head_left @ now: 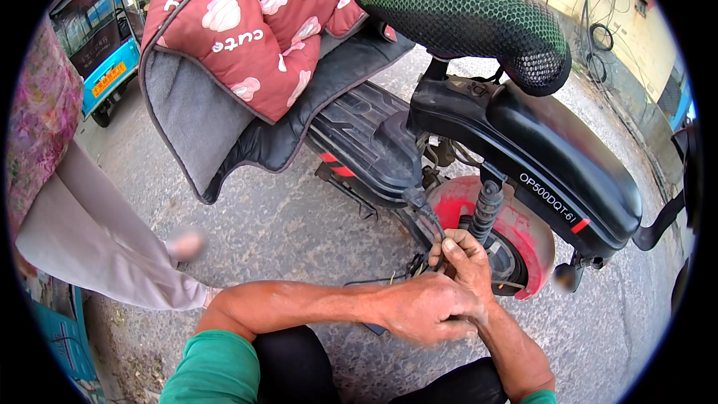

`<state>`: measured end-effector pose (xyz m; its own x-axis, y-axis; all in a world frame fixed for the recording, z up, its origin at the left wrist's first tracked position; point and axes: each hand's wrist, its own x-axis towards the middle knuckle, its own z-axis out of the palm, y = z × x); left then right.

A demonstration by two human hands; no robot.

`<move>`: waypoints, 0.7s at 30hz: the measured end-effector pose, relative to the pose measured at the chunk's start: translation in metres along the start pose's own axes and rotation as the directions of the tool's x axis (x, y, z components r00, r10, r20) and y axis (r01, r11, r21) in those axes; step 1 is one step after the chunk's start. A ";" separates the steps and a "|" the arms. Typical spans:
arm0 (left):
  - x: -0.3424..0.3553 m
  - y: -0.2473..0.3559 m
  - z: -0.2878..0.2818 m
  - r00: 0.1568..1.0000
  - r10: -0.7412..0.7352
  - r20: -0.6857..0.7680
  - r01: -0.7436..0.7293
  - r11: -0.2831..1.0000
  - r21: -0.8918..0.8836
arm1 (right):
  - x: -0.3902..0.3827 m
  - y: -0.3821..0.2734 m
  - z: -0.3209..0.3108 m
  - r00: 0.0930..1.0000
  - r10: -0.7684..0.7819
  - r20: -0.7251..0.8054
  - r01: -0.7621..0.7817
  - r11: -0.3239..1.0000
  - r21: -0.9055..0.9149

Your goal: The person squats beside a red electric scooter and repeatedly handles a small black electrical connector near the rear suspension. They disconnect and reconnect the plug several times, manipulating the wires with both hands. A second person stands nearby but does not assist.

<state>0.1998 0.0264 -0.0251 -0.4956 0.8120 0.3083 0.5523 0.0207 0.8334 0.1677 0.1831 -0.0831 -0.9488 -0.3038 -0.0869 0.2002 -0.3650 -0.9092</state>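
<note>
My right hand pinches a dark cable beside the rear of a black electric scooter. The cable runs down from a connector at the back of the footboard. My left hand crosses below it, against my right hand near the wrist, fingers curled; what they hold, if anything, I cannot make out. Thin loose wires lie low beside my hands. A red wheel guard and a shock absorber are just behind and right of my hands.
A mesh-covered seat is above, with a pink padded cover draped at upper left. A person stands close at left. A blue vehicle is farther back. A wall with hanging wires runs along the upper right.
</note>
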 end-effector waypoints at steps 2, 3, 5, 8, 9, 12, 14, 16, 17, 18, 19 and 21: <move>0.000 -0.005 -0.017 0.974 0.121 -0.190 -0.111 0.992 0.060 | 0.005 0.011 -0.010 1.000 -0.007 0.009 0.006 0.999 0.050; 0.001 0.002 -0.035 0.950 0.127 -0.284 -0.094 0.988 0.127 | 0.002 0.009 -0.002 0.994 -0.110 0.026 0.108 0.992 0.072; 0.003 -0.001 -0.065 0.831 0.125 -0.542 -0.028 0.983 0.183 | 0.001 0.006 -0.006 0.998 -0.045 0.044 0.046 0.999 -0.026; 0.023 -0.029 -0.116 0.735 0.235 -0.636 0.078 0.902 0.424 | 0.002 0.007 -0.003 1.000 -0.001 0.002 0.001 0.997 -0.075; 0.032 -0.045 -0.131 0.705 0.357 -0.613 0.098 0.806 0.583 | 0.003 0.007 -0.003 1.000 0.004 -0.005 -0.005 0.997 -0.081; 0.061 -0.067 -0.158 0.723 0.347 -0.598 0.183 0.738 0.650 | 0.004 0.011 0.000 1.000 0.028 0.012 -0.027 0.995 -0.094; 0.076 -0.069 -0.170 0.741 0.312 -0.595 0.231 0.714 0.661 | 0.003 0.014 -0.002 0.999 0.030 0.032 -0.027 0.997 -0.072; 0.083 -0.072 -0.173 0.764 0.277 -0.583 0.245 0.711 0.659 | 0.002 0.016 -0.001 0.999 0.039 0.018 -0.037 0.996 -0.087; 0.083 -0.073 -0.175 0.774 0.256 -0.579 0.254 0.712 0.655 | 0.002 0.017 0.000 0.999 0.042 0.020 -0.040 0.994 -0.098; 0.084 -0.073 -0.178 0.786 0.238 -0.571 0.264 0.706 0.657 | 0.005 0.018 0.000 0.999 0.041 0.028 -0.038 0.994 -0.104; 0.086 -0.073 -0.177 0.794 0.223 -0.565 0.262 0.713 0.650 | 0.002 0.017 0.000 0.999 0.052 0.005 -0.051 0.992 -0.117; 0.091 -0.068 -0.170 0.773 0.222 -0.595 0.289 0.711 0.641 | 0.002 0.018 -0.004 0.999 0.042 0.008 -0.041 0.993 -0.107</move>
<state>0.0028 -0.0006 0.0240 -0.6592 0.2854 0.6957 0.6792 0.6231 0.3878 0.1681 0.1789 -0.1012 -0.9376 -0.3257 -0.1218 0.2113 -0.2556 -0.9434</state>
